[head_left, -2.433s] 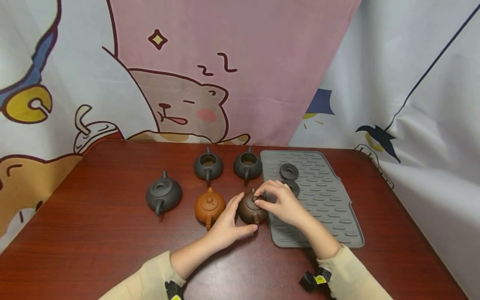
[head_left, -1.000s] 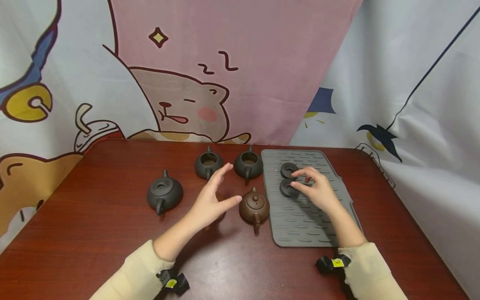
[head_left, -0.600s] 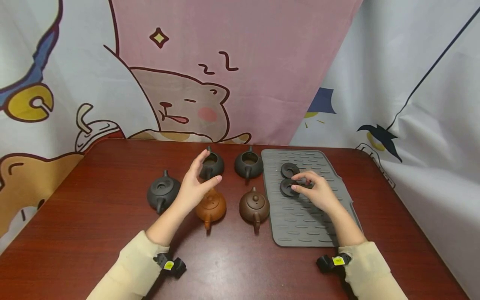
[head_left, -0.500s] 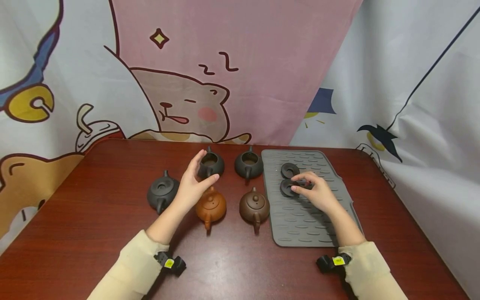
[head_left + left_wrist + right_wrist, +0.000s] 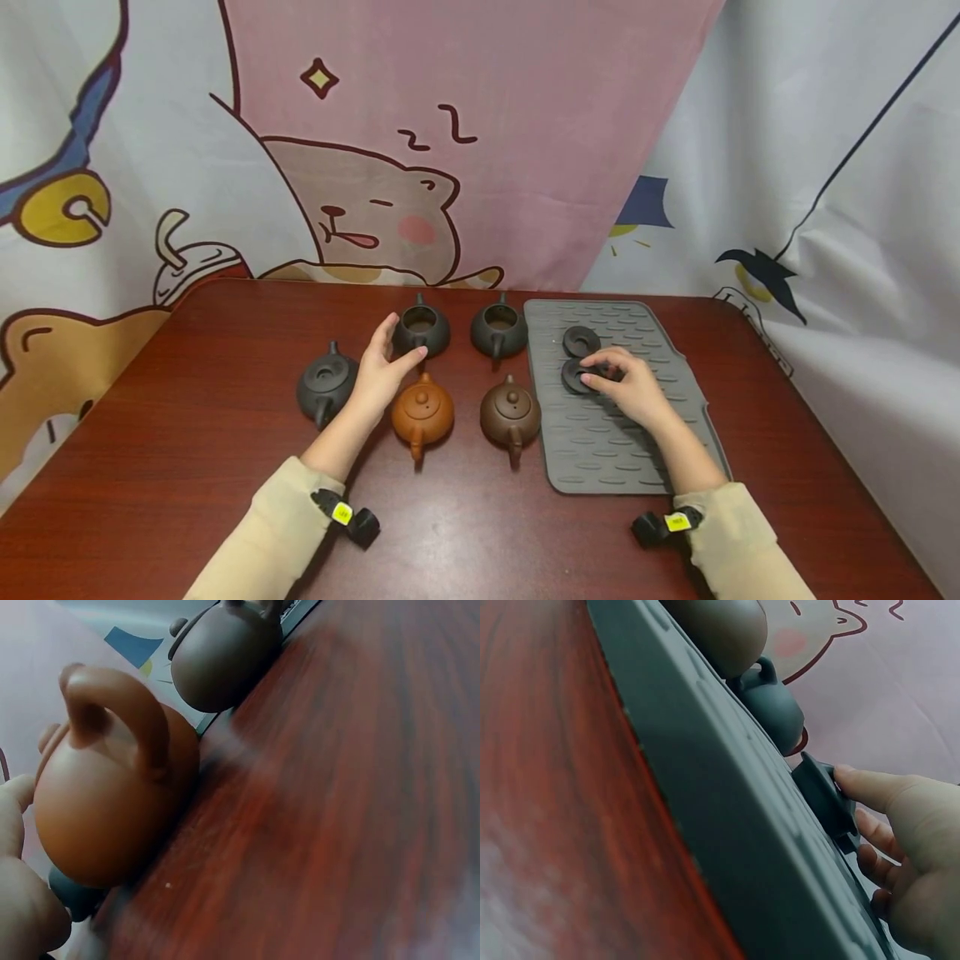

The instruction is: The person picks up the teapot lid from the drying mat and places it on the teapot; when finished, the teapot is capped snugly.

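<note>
While the nearer dark grey, round, clay-looking lid (image 5: 572,386) is pinched by the right hand (image 5: 634,390) on the grey ridged rubbery mat (image 5: 630,450) (no lift can be made out), the left hand (image 5: 375,377) has just been brought down toward the back-left dark grey, round, lidless teapot (image 5: 437,340). So that pot seems to be getting steadied, probably with this lid in mind. Thumb and fingers are held apart around its near left side; whether it's actually touched can't be told.

Compared with about two seconds ago, loads has been switched: back then the lid knob of the round brown clay teapot (image 5: 510,421) was held by the right hand, with the left beside it. Now that pot's been left alone on the desk (image 5: 465,533), lid on.
</note>
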Demonstrator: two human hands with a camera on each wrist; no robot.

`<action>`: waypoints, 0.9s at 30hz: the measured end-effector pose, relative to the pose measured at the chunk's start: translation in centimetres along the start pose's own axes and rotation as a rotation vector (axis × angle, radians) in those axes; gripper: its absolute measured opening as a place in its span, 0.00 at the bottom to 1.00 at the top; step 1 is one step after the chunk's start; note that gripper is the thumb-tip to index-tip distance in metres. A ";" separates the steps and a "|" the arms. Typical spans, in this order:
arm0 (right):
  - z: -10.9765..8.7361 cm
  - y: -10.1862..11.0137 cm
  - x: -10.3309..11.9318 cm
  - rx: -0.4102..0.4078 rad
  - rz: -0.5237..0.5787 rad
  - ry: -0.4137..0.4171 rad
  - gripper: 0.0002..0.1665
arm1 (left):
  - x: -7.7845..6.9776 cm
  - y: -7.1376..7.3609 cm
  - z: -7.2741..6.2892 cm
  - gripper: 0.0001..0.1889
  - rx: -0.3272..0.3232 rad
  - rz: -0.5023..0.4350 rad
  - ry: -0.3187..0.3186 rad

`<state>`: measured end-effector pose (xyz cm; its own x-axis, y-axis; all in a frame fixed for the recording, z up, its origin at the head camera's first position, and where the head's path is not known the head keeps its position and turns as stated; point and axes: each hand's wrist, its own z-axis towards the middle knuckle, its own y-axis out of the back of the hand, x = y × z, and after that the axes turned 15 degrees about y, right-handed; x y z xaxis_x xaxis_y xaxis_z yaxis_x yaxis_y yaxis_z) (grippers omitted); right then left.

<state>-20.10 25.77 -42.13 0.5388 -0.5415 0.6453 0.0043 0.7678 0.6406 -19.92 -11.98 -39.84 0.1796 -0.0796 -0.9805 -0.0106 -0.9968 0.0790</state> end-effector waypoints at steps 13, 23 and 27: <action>0.1 -0.6 0.6 -0.064 -0.012 -0.036 0.09 | 2.0 -0.4 2.0 0.43 -0.094 -0.036 0.018; 0.5 -0.6 1.7 -0.083 -0.055 -0.025 0.09 | 2.2 -0.4 2.1 0.39 -0.120 0.020 -0.019; 1.1 -0.5 2.7 -0.098 -0.043 -0.009 0.10 | 2.1 -0.4 2.1 0.39 -0.133 0.042 -0.024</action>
<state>-19.56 23.53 -40.29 0.5291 -0.5774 0.6218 0.1100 0.7733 0.6245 -21.56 -11.79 -42.31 0.1585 -0.1232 -0.9796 0.1127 -0.9834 0.1419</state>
